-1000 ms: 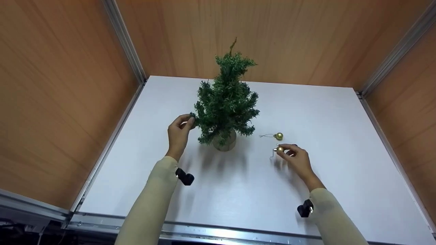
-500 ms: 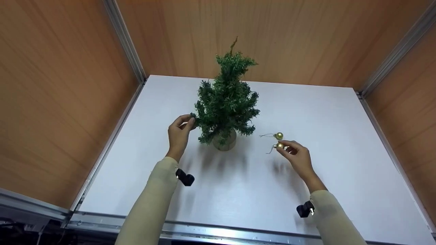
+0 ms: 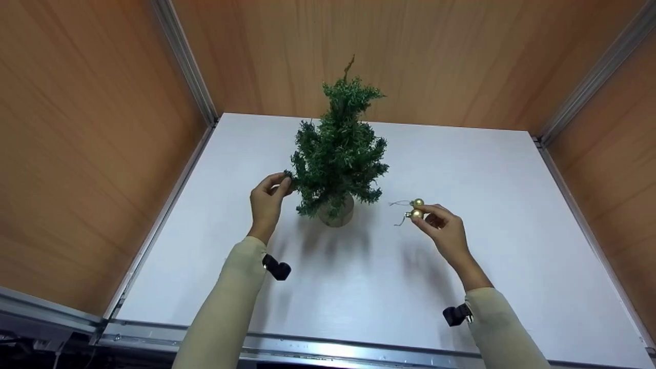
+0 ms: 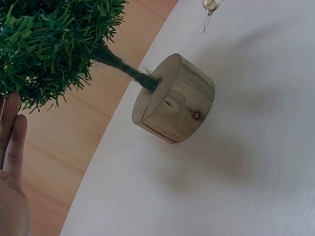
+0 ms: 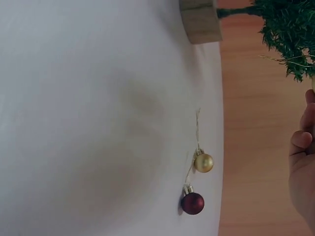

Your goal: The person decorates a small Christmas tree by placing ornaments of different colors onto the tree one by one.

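A small artificial Christmas tree (image 3: 341, 154) stands upright on a round wooden base (image 4: 184, 101). At its left side my left hand (image 3: 266, 204) pinches the tip of a low branch between thumb and fingers. My right hand (image 3: 446, 234), raised right of the tree, pinches a gold bauble (image 3: 416, 213) whose thread loop dangles toward the left. Just behind it in the head view lies a second gold bauble (image 5: 203, 162) with its thread stretched out. A dark red bauble (image 5: 192, 203) rests beside that one in the right wrist view; the right hand hides it from the head camera.
The white tabletop (image 3: 338, 292) is bordered by wood-grain panels (image 3: 435, 61) at the back and both sides. A metal rail (image 3: 318, 349) runs along the front edge. Small black cameras (image 3: 277, 267) sit at both sleeves.
My right hand has moved slightly up and away with the gold bauble, which now overlaps the lying gold bauble's edge. The left hand keeps its pinch on the branch.
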Motion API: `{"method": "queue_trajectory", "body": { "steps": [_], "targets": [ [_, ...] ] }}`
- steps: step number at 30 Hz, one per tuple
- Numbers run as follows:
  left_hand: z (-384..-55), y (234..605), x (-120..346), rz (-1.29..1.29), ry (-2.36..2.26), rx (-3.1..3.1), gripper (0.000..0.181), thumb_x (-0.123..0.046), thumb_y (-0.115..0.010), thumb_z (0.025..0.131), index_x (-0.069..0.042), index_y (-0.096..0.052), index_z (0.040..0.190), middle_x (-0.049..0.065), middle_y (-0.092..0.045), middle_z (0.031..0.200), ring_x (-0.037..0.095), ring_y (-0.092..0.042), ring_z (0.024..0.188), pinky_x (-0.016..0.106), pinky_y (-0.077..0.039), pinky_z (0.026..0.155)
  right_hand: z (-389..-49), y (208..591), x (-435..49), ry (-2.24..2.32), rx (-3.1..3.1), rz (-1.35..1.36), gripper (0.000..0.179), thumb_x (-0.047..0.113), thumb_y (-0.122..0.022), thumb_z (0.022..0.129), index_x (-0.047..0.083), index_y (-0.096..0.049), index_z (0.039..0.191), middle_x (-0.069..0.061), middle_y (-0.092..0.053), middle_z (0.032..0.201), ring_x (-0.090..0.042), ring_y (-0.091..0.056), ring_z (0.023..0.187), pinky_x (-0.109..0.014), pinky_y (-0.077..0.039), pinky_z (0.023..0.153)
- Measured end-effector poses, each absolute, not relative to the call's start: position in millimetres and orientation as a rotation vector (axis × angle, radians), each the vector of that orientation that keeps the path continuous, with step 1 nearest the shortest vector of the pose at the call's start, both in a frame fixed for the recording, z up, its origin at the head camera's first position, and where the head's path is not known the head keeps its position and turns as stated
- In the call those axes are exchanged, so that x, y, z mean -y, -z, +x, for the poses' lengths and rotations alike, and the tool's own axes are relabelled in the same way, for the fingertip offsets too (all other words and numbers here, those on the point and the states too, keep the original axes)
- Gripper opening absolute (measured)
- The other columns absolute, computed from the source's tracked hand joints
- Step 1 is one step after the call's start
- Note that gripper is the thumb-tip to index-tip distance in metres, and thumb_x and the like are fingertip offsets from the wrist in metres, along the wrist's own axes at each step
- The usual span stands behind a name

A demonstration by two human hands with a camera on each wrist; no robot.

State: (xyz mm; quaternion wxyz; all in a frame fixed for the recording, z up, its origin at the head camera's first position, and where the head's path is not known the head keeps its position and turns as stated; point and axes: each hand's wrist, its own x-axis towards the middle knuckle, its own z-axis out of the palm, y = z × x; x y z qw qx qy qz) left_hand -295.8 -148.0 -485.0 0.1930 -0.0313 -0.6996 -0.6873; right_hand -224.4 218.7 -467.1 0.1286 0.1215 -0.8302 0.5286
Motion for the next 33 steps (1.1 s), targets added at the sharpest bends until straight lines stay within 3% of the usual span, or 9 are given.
{"method": "queue_trajectory", "body": {
  "steps": [15, 27, 33],
  "targets": [
    [-280.7, 465.3, 146.0, -0.099, 1.99, 1.94, 0.027, -0.016, -0.063, 0.085, 0.002, -0.061, 0.105, 0.012, -0.06, 0.095, 0.019, -0.063, 0.082, 0.029, -0.049, 0.077, -222.8, 445.7, -211.8, -1.663, 2.274, 0.495, 0.028, 0.012, -0.068, 0.08, 0.003, -0.063, 0.107, -0.009, -0.058, 0.102, -0.021, -0.057, 0.089, -0.028, -0.049, 0.075],
    [-294.7, 486.8, 149.9, -0.103, 1.933, 1.95, 0.033, -0.029, -0.064, 0.083, -0.004, -0.062, 0.105, 0.01, -0.061, 0.097, 0.019, -0.063, 0.083, 0.029, -0.05, 0.076, -220.5, 432.6, -209.4, -1.759, 2.163, 0.546, 0.029, -0.001, -0.067, 0.078, -0.004, -0.06, 0.105, -0.018, -0.056, 0.102, -0.023, -0.058, 0.093, -0.031, -0.047, 0.081],
    [-296.1, 488.5, 149.8, -0.083, 1.903, 1.955, 0.034, -0.031, -0.064, 0.082, -0.004, -0.063, 0.103, 0.01, -0.061, 0.095, 0.02, -0.063, 0.081, 0.029, -0.05, 0.075, -219.5, 427.1, -208.7, -1.754, 2.138, 0.559, 0.03, 0.001, -0.067, 0.078, -0.006, -0.06, 0.106, -0.018, -0.056, 0.101, -0.021, -0.057, 0.093, -0.03, -0.046, 0.082]
  ]
}}
